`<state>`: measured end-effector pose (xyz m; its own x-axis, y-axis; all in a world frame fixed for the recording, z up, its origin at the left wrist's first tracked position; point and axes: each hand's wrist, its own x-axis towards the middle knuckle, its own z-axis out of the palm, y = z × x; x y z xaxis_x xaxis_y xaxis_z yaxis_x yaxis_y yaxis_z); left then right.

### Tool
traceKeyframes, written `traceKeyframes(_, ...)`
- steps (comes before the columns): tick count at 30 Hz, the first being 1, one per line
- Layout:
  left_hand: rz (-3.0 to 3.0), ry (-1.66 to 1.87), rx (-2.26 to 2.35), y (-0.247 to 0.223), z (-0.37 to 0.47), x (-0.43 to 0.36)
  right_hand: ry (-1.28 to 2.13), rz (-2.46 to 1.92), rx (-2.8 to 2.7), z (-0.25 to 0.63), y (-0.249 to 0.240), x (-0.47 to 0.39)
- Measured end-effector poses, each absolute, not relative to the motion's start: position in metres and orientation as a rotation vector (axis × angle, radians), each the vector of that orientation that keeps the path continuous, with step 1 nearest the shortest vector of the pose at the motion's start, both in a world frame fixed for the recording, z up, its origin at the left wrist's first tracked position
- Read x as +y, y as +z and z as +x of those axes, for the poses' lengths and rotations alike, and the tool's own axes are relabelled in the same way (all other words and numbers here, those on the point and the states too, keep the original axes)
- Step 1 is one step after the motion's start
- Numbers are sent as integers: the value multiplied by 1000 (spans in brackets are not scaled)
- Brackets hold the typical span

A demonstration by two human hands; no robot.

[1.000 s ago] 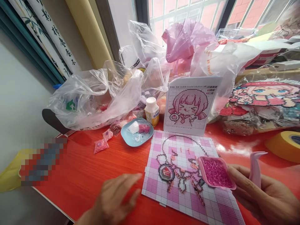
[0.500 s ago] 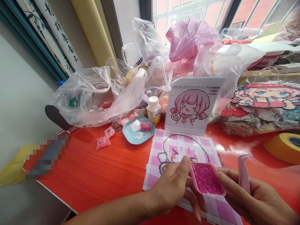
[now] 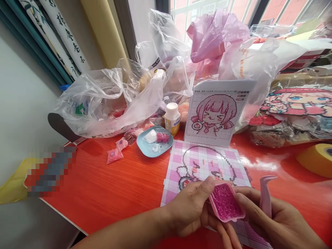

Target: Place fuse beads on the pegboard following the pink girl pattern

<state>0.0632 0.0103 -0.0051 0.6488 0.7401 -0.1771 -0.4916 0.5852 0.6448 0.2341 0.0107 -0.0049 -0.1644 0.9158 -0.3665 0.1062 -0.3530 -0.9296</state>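
Between my two hands is a small pink tray (image 3: 226, 203) full of magenta beads, tilted toward me. My left hand (image 3: 193, 204) grips its left side, thumb on the rim and fingers curled below. On the other side my right hand (image 3: 276, 216) pinches the tray's right edge and also keeps pink bent-tip tweezers (image 3: 266, 197) sticking up from it. Under both hands lies a pink-and-white checked pegboard (image 3: 173, 166), partly covered by them, with dark beads forming an outline. Behind it leans a pattern sheet (image 3: 214, 116) with a pink-haired cartoon figure.
Left of the pegboard are a blue dish (image 3: 145, 148) with white and pink pieces, a white-capped bottle (image 3: 172, 119) and small bead bags (image 3: 114, 155). Plastic bags (image 3: 103, 103) crowd the back. A yellow tape roll (image 3: 313, 160) and a packed cartoon piece (image 3: 298, 103) are at right.
The tray has tipped and turned slightly in my hands, and both hands have shifted a little lower. The left fingers have curled further under it. My view has moved slightly.
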Motion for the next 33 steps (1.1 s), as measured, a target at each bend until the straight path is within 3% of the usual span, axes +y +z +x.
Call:
traceKeyframes(8,507,821,547,14,49,23,1409,-1413,-1182,244,-11,24)
traceKeyframes(33,566,864,674,18,44,27,1388,-1440,-1184,246,-8,29)
